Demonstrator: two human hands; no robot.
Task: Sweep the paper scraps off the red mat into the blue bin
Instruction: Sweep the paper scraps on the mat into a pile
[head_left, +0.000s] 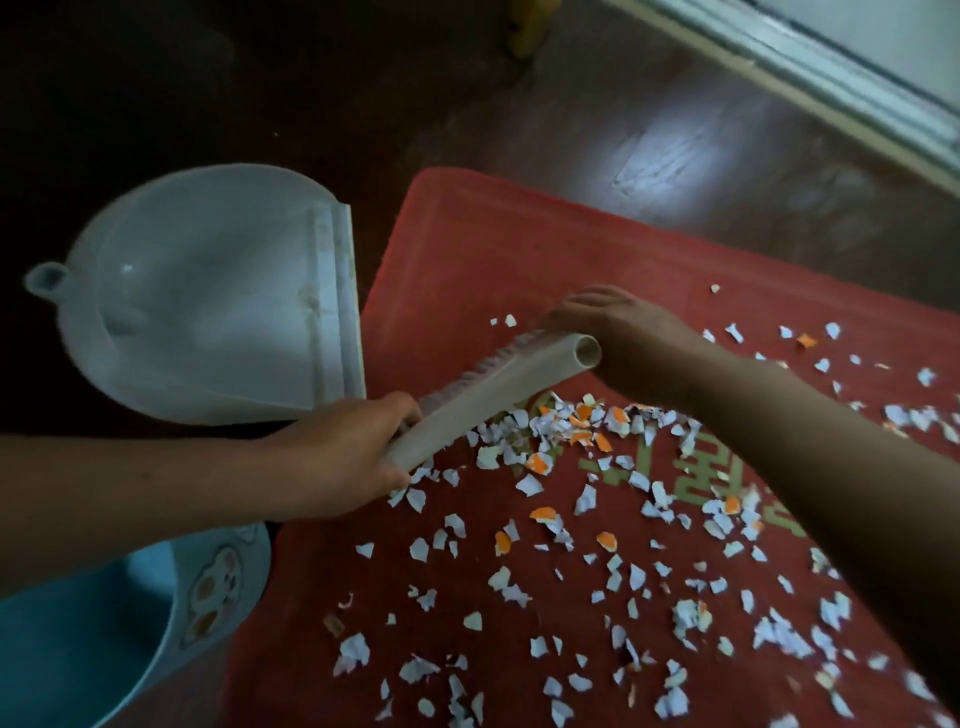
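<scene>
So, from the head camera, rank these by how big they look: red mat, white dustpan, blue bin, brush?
1. red mat
2. white dustpan and blue bin: unsure, the bin is cut off by the frame
3. brush

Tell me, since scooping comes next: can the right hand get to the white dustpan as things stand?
Probably yes. The right hand rests flat on the red mat beside the end of the brush, seemingly holding nothing, and only bare mat lies between it and the dustpan.
</scene>
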